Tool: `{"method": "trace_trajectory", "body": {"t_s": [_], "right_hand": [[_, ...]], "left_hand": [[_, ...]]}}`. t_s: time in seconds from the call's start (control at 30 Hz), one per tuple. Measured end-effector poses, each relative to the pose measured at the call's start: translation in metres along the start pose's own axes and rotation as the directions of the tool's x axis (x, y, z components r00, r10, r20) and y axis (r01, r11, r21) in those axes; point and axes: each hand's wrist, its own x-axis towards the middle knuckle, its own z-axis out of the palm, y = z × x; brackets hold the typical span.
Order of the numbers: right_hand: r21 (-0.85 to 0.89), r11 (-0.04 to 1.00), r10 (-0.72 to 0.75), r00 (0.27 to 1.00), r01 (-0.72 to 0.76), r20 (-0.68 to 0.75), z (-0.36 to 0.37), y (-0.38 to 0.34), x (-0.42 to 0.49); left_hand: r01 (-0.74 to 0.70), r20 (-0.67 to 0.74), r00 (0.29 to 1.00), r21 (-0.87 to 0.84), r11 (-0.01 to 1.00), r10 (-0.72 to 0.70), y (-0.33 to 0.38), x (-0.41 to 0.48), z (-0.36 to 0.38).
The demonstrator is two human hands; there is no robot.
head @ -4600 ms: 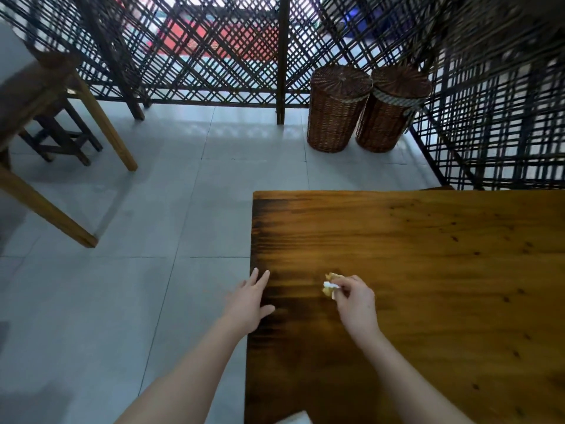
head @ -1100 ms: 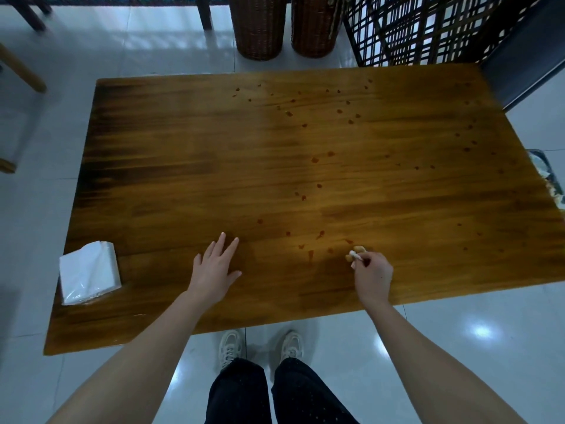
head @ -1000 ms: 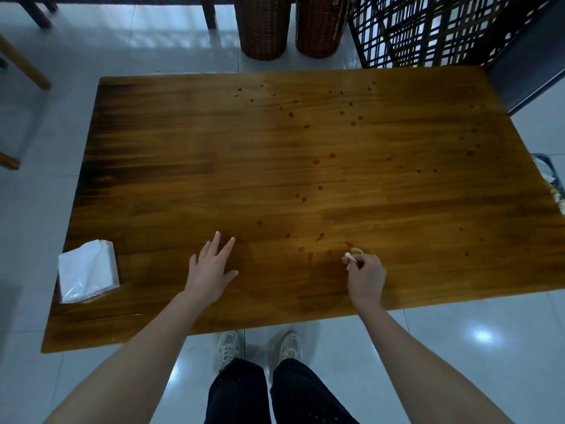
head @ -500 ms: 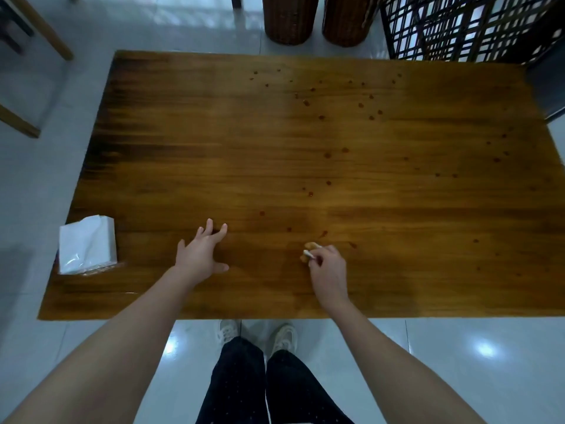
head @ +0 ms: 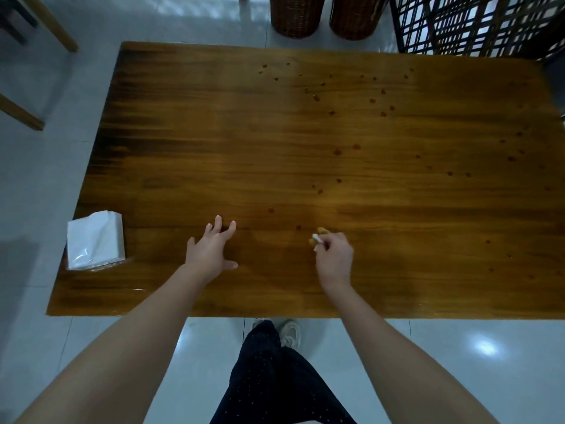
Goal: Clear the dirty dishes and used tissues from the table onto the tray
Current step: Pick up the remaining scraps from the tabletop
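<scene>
Left hand (head: 211, 254) flat on the wooden counter (head: 305, 133), fingers (head: 217, 224) straight and spread, holding nothing. Right hand (head: 334, 260), fingers (head: 324, 244) curled tight, pinches a small white-and-yellowish wad (head: 317, 238) right at the counter surface, near the front edge. What the wad is, I cannot tell. A white tissue pack (head: 95, 240) sits at the counter's left edge, well apart from both hands. Dark spots (head: 336, 152) dot the wood beyond.

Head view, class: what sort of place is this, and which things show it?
Probably a restaurant or café dining area: a brown wooden table spotted with dark stains, a white pack of paper tissues at its left edge, and two woven wicker baskets beside a dark lattice screen.
</scene>
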Motion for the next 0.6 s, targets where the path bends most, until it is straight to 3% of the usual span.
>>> {"method": "trace_trajectory", "body": {"t_s": [0.1, 0.2, 0.27, 0.4, 0.5, 0.6], "right_hand": [[-0.005, 0.994, -0.107, 0.982, 0.109, 0.156, 0.029, -0.018, -0.019], [-0.001, 0.983, -0.178, 0.966, 0.182, 0.188, 0.03, -0.019, -0.022], [-0.029, 0.988, -0.15, 0.982, 0.154, 0.112, 0.016, -0.013, -0.01], [-0.086, 0.995, 0.044, 0.992, -0.055, -0.115, -0.025, 0.006, 0.023], [-0.098, 0.989, 0.091, 0.984, -0.107, -0.155, -0.025, 0.002, 0.03], [-0.058, 0.996, 0.055, 0.993, -0.061, -0.1, 0.001, -0.024, 0.02]], "left_hand": [[-0.007, 0.003, 1.0, 0.023, 1.0, 0.007, 0.0, 0.001, 0.0], [-0.015, 0.004, 1.0, 0.048, 0.999, 0.015, 0.0, 0.001, -0.002], [-0.024, 0.006, 1.0, 0.051, 0.998, 0.024, 0.0, -0.001, -0.004], [-0.037, 0.017, 0.999, 0.061, 0.997, 0.036, 0.0, -0.003, -0.008], [-0.054, 0.055, 0.997, 0.081, 0.995, 0.05, -0.001, -0.002, -0.011], [-0.079, 0.115, 0.991, 0.065, 0.995, 0.071, -0.008, -0.002, -0.011]]}}
